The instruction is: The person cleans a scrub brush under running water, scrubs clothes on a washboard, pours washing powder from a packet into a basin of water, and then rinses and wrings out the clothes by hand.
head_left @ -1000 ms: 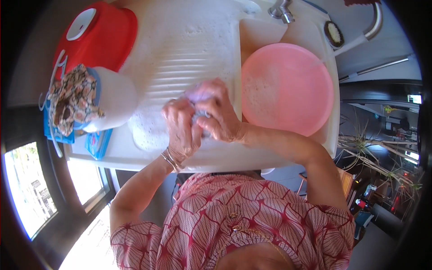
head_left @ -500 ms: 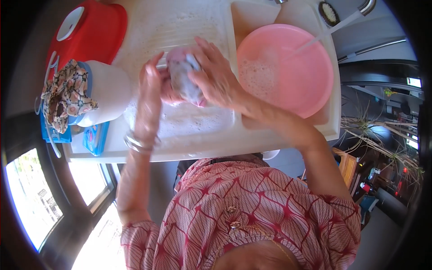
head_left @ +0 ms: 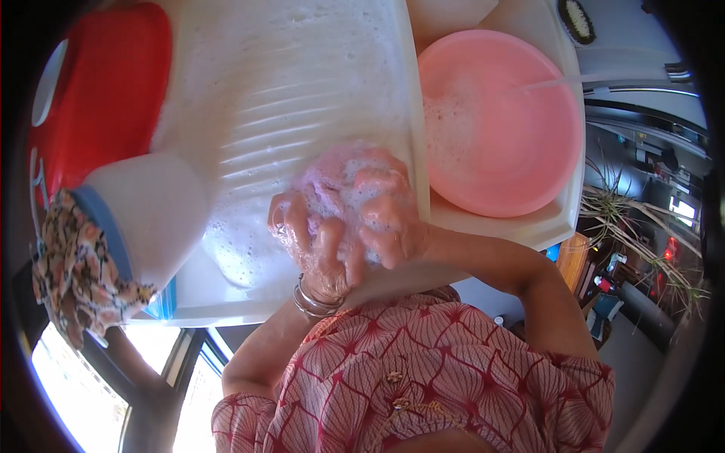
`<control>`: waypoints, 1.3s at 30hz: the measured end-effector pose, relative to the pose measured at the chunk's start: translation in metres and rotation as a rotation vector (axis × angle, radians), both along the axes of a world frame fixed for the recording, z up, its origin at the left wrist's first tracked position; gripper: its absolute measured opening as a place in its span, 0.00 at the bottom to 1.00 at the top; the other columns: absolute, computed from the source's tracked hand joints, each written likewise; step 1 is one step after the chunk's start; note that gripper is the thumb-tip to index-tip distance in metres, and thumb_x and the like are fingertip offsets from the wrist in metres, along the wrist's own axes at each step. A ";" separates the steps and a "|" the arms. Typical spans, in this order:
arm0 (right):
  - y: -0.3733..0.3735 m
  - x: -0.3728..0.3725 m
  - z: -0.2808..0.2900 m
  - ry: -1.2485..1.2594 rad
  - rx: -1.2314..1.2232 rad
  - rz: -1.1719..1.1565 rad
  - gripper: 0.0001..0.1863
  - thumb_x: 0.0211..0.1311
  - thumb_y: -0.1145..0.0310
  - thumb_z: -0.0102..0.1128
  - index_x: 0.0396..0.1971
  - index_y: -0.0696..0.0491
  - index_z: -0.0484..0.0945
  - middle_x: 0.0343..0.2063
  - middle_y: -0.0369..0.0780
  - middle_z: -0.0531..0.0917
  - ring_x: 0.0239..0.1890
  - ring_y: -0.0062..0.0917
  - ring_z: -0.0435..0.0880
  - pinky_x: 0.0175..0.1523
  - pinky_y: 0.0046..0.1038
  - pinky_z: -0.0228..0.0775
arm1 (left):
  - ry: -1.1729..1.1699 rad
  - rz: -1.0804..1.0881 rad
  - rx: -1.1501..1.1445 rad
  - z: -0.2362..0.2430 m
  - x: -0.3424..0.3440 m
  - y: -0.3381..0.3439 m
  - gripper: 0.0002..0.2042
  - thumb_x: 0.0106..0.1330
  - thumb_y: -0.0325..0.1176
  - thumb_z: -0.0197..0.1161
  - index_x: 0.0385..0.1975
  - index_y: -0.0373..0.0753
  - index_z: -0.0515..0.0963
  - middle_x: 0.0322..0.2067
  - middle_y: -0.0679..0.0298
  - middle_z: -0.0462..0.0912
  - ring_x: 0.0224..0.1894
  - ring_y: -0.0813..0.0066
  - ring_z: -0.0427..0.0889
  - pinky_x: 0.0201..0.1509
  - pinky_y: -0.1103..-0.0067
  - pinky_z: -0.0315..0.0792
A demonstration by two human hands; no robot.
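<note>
A wet pink cloth point(head_left: 326, 183), covered in suds, is bunched up near the front edge of the ribbed washboard sink point(head_left: 264, 128). My left hand point(head_left: 321, 245) has its fingers curled into the cloth's near left side, with metal bangles at the wrist. Pressed on its right side is my right hand point(head_left: 389, 219), knuckles bent and foam over the fingers. Both palms are hidden against the fabric.
Right of the washboard stands a pink basin point(head_left: 521, 151) of foamy water, with a stream running into it. A scrubbing brush point(head_left: 577, 20) lies beyond it. At left are a red tub point(head_left: 113, 90) and a white container point(head_left: 151, 219) with a patterned cloth point(head_left: 79, 264) over it.
Both hands have come nearer to me, from above the middle of the washboard down to its front part. The bundled cloth is now pressed low under them, and the view has shifted.
</note>
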State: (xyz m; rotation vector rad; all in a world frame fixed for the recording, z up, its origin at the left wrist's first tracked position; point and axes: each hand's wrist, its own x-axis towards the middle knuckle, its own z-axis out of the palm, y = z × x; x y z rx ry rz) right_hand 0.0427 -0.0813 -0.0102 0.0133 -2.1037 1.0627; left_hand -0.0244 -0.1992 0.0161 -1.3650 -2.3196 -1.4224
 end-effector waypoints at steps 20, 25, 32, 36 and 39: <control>0.031 -0.047 0.010 0.017 -0.007 0.137 0.08 0.41 0.66 0.53 0.17 0.54 0.69 0.23 0.42 0.73 0.25 0.40 0.72 0.28 0.36 0.63 | 0.011 -0.292 -0.122 -0.003 -0.057 0.010 0.15 0.38 0.32 0.54 0.27 0.33 0.73 0.28 0.56 0.71 0.27 0.60 0.69 0.28 0.69 0.63; 0.045 -0.058 0.018 -0.118 -0.052 0.257 0.08 0.42 0.65 0.54 0.19 0.54 0.70 0.22 0.39 0.73 0.23 0.36 0.71 0.26 0.33 0.62 | -0.153 -0.268 -0.094 0.005 -0.068 0.022 0.12 0.35 0.31 0.54 0.23 0.33 0.72 0.24 0.56 0.70 0.23 0.58 0.68 0.23 0.70 0.62; 0.065 -0.078 0.013 -0.194 0.140 0.340 0.07 0.46 0.66 0.52 0.22 0.55 0.69 0.24 0.39 0.72 0.24 0.32 0.73 0.26 0.31 0.66 | -0.342 -0.016 -0.397 0.011 -0.077 0.037 0.04 0.50 0.29 0.54 0.22 0.35 0.70 0.21 0.57 0.70 0.23 0.64 0.70 0.23 0.72 0.63; 0.067 -0.080 0.032 -0.248 0.169 0.197 0.08 0.51 0.65 0.50 0.25 0.54 0.72 0.23 0.40 0.74 0.27 0.32 0.76 0.30 0.29 0.67 | 0.136 -0.328 -0.123 0.018 -0.101 0.038 0.12 0.60 0.40 0.52 0.27 0.36 0.71 0.26 0.61 0.74 0.26 0.69 0.74 0.29 0.77 0.67; 0.090 -0.073 0.040 -0.684 -0.581 0.106 0.11 0.55 0.61 0.49 0.29 0.52 0.74 0.28 0.40 0.78 0.30 0.29 0.78 0.34 0.28 0.70 | -1.435 -0.059 -0.013 0.033 -0.095 0.053 0.18 0.63 0.46 0.50 0.38 0.35 0.71 0.34 0.62 0.76 0.36 0.68 0.76 0.39 0.75 0.70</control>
